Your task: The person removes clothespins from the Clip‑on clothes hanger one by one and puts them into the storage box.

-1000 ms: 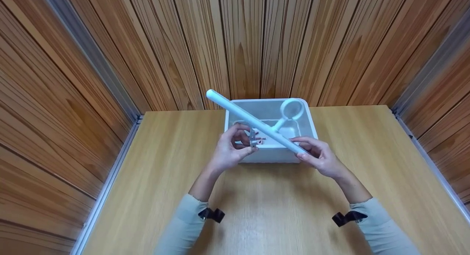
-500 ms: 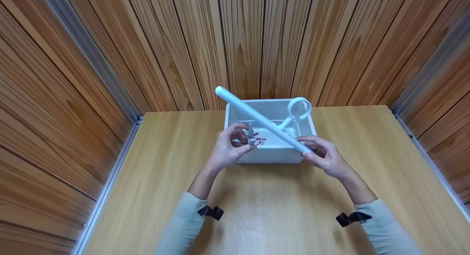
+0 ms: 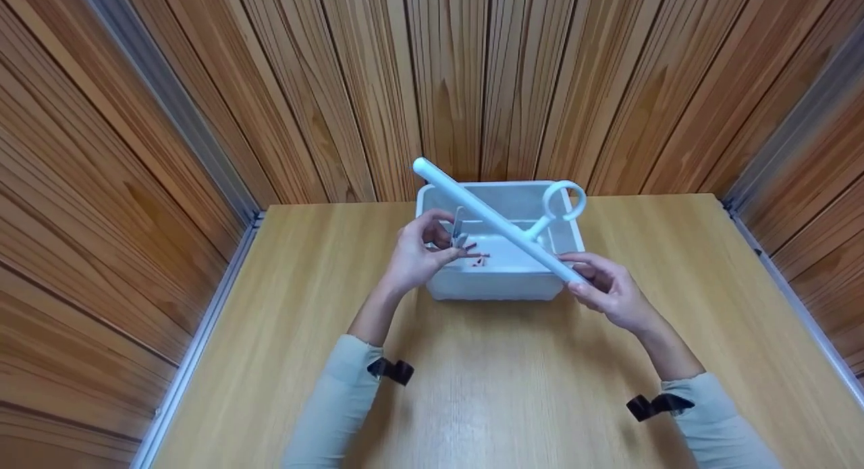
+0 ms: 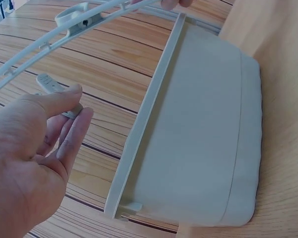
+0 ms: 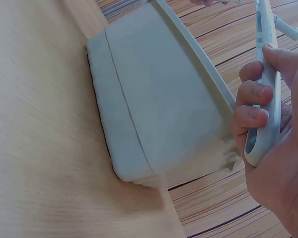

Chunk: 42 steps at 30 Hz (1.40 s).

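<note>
A long white tube (image 3: 496, 221) with a ring-ended side arm (image 3: 562, 202) slants over a white plastic bin (image 3: 501, 282). My right hand (image 3: 607, 290) grips the tube's near end (image 5: 264, 134), fingers curled round it. My left hand (image 3: 420, 254) pinches a small grey bracket-like piece (image 3: 459, 234) between thumb and fingers at the bin's left rim; the piece (image 4: 54, 88) also shows in the left wrist view under the tube (image 4: 64, 37). A few small reddish pieces (image 3: 478, 256) lie inside the bin.
The bin (image 4: 198, 134) stands at the far middle of a light wooden table (image 3: 486, 374), against a wood-panelled wall (image 3: 445, 77). Panelled side walls with metal strips (image 3: 202, 320) close in the table left and right.
The tube, both hands and the bin's apparent position have shifted right and slightly away. The left hand has lifted the small grey piece a little higher, closer to the tube.
</note>
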### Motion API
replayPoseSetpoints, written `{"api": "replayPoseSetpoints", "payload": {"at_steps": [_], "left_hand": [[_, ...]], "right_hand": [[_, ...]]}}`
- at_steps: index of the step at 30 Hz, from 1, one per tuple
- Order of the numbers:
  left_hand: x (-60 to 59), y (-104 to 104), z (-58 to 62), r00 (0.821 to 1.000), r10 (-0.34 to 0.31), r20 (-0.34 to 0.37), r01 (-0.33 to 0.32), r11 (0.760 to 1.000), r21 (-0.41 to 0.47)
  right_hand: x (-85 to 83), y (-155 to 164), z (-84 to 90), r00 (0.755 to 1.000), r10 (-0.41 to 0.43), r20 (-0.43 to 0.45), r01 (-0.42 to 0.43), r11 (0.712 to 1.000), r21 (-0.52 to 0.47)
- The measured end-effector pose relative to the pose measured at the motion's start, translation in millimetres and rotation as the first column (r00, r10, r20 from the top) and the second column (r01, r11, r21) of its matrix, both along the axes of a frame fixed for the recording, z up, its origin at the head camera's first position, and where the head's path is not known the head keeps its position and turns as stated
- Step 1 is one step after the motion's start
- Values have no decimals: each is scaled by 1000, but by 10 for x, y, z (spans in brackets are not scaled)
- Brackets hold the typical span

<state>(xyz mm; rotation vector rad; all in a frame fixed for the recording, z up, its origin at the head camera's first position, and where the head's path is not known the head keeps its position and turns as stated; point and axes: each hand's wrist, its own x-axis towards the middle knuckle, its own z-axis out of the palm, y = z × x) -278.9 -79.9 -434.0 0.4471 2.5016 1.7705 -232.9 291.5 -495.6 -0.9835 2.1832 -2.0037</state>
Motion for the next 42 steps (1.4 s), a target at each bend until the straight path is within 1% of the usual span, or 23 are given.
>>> {"api": "replayPoseSetpoints", "payload": {"at_steps": [4,9,16,20,25,29,32,36,39,42], "left_hand": [[-72,22,10,1000,9,19,-9,1000,-13],[-160,23,17,999,27,26,-27,999,-20],[-280,40,12,998,46,31,-45,999,-17],[-312,52,-16,996,61,62,-60,998,-13],[-316,60,-70,993,75,93,-74,997,-15],[-322,68,-93,991,84,108,-85,996,0],[-330,77,-104,988,106,113,-110,993,32],[-356,97,-136,988,138,75,-147,981,126],[-376,101,-154,988,151,33,-154,961,230],[-365,94,-169,989,150,7,-145,937,319]], "right_hand": [[22,45,-46,1000,1,-3,-1,1000,-27],[57,92,-67,999,-20,33,21,999,-29],[69,193,-97,1000,9,10,-8,999,-54],[90,239,-123,1000,-21,22,21,999,-32],[129,278,-150,998,-53,40,52,999,13],[142,291,-162,998,-46,37,46,999,-3],[149,296,-173,999,-38,32,39,999,-11],[168,294,-197,999,-37,37,39,999,-31],[171,291,-205,998,-38,40,40,998,-49],[178,299,-207,997,-56,45,57,998,-25]]}}
